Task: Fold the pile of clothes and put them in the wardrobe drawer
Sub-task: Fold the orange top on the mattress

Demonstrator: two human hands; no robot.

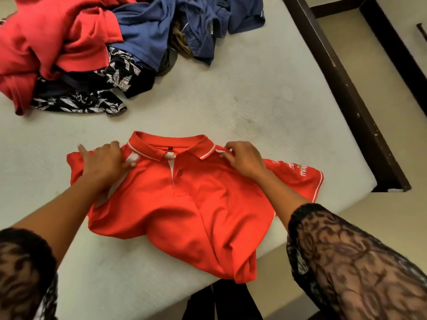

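Red polo shirt [184,204] face-up on the mattress [254,100], collar at 12 o'clock.
Your right hand [245,161] pinches its shoulder at 1 o'clock. Your left hand [104,161] rests on the 11 o'clock shoulder, and I cannot tell its grip. The long axis runs 12 to 6, so fold inward from the sides.

bare mattress [231,100] beyond polo shirt [184,204]; clothes pile [92,47] far-left
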